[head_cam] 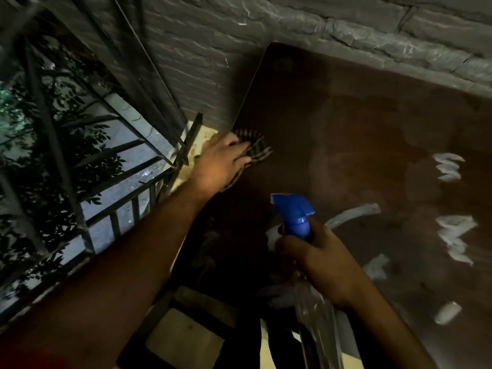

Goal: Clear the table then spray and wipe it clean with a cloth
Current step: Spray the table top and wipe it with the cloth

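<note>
The big brown table (359,123) sits against a rough gray brick wall (266,27), smooth and shiny with wet streaks. To wipe well, the person should press flat and rub across every wet patch. The left hand (221,162) presses spread fingers on the striped cloth (257,146) at the table's left edge. The right hand (322,259) wraps its fingers around the clear spray bottle (295,217) with its blue top.
</note>
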Tool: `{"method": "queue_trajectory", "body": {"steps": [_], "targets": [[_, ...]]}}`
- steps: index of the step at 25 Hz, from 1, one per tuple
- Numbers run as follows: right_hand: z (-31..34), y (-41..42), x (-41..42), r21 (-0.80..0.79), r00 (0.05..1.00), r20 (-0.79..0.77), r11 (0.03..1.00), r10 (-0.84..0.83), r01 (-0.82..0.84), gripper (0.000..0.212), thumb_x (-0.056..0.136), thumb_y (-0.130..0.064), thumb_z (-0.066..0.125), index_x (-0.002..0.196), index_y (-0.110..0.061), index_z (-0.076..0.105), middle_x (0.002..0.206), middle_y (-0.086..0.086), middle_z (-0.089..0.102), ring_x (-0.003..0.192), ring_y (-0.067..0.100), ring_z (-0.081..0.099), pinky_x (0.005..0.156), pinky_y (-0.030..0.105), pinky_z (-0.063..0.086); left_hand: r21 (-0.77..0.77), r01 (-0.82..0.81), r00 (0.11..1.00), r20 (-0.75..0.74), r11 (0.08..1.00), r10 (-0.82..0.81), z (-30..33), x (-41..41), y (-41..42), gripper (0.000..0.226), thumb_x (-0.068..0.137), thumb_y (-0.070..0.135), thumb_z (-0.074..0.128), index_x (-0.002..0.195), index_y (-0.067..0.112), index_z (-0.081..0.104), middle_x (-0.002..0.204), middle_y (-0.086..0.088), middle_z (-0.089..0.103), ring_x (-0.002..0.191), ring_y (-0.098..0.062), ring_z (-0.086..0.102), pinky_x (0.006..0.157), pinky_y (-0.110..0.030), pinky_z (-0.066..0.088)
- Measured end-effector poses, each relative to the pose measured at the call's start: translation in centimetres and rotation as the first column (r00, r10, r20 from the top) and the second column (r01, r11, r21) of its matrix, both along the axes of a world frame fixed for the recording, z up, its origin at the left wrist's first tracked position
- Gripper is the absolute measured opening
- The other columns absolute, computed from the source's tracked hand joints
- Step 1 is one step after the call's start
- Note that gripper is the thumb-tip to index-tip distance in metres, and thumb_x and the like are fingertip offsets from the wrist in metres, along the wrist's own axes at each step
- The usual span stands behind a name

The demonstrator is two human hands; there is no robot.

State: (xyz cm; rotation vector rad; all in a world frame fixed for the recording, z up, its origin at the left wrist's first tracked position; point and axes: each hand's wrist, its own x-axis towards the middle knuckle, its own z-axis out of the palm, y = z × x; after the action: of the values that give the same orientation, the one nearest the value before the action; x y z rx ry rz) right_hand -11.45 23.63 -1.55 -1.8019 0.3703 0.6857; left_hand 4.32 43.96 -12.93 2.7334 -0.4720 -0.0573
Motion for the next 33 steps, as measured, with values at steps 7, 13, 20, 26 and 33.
{"method": "queue_trajectory", "body": {"steps": [7, 13, 20, 26, 33], "targets": [[0.5, -0.4, -1.8, 0.016, 0.986, -0.090, 0.990, 0.139, -0.138, 0.008, 0.081, -0.028, 0.069, 0.083, -0.023, 0.064, 0.056, -0.004, 0.066, 0.052, 0.009, 0.063, 0.056, 0.033, 0.051, -0.080, 0.209, 0.976, 0.071, 0.975, -0.204, -0.6, -9.5, 3.5, 0.041, 0.088, 0.040, 0.049, 0.115, 0.014, 0.066, 0.100, -0.010, 0.062, 0.088, -0.027, 0.056, 0.074, -0.038, 0.047], [-0.2, 1.4, -3.5, -0.052, 0.898, -0.097, 0.899, 0.429, -0.435, 0.033, 0.067, -0.053, 0.064, 0.085, -0.026, 0.064, 0.074, -0.004, 0.068, 0.066, 0.006, 0.063, 0.070, 0.031, 0.053, -0.064, 0.028, 0.999, -0.015, 0.998, -0.029, -0.6, -3.6, 2.3, 0.049, 0.086, 0.043, 0.052, 0.121, 0.013, 0.065, 0.106, -0.011, 0.061, 0.098, -0.029, 0.056, 0.085, -0.037, 0.044], [0.6, -2.2, -3.9, -0.070, 0.935, -0.097, 0.935, 0.341, -0.349, 0.033, 0.062, -0.054, 0.071, 0.083, -0.030, 0.065, 0.064, -0.014, 0.068, 0.060, 0.001, 0.061, 0.063, 0.024, 0.046, -0.019, 0.034, 0.999, 0.014, 0.999, -0.033, 0.0, -15.2, 0.0, 0.044, 0.089, 0.044, 0.045, 0.122, 0.021, 0.062, 0.100, -0.004, 0.058, 0.088, -0.024, 0.052, 0.073, -0.038, 0.044], [0.9, -3.3, -5.1, 0.011, 0.931, -0.085, 0.934, 0.356, -0.356, 0.041, 0.057, -0.054, 0.064, 0.088, -0.026, 0.067, 0.073, -0.004, 0.073, 0.068, 0.014, 0.069, 0.074, 0.044, 0.057, 0.001, -0.296, 0.953, 0.067, 0.955, 0.296, -0.1, -16.4, 4.9, 0.045, 0.091, 0.042, 0.045, 0.123, 0.016, 0.063, 0.100, -0.007, 0.057, 0.093, -0.028, 0.053, 0.079, -0.047, 0.047], [0.8, -2.8, -5.6, 0.050, 0.932, -0.048, 0.933, 0.360, -0.358, 0.038, 0.063, -0.055, 0.064, 0.090, -0.029, 0.066, 0.073, 0.001, 0.072, 0.069, 0.021, 0.068, 0.078, 0.053, 0.056, -0.009, -0.132, 0.990, 0.053, 0.991, 0.132, 0.2, -22.9, 3.3, 0.041, 0.092, 0.040, 0.046, 0.124, 0.020, 0.061, 0.105, -0.005, 0.057, 0.097, -0.020, 0.046, 0.078, -0.038, 0.044]]}}
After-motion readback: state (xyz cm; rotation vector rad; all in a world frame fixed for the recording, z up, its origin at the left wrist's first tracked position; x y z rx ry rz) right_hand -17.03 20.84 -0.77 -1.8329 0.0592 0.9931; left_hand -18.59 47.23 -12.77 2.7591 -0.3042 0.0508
